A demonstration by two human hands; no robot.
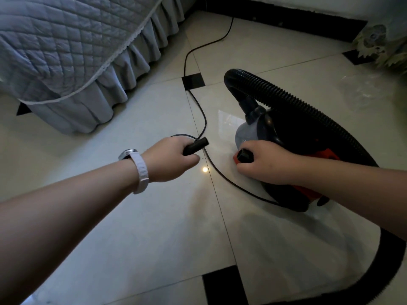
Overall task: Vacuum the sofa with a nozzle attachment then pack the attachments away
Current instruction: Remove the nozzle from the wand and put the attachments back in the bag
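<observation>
Quilted sofa (pixel 66 51) up top left, well apart from both hands. Vacuum (pixel 275 137) down on the floor (pixel 132 216) at right, ribbed hose (pixel 308 106) looping over and round it, cord (pixel 198 102) snaking past its left side. Left hand (pixel 169 159) wrapped round a short black nozzle (pixel 197 146), long axis pointing up-right at the vacuum, near but not touching. Right hand (pixel 266 164) on the vacuum itself, fingers curled round a black square bit (pixel 245 155). Latch or slot, can't tell. Hose end cut off bottom right.
</observation>
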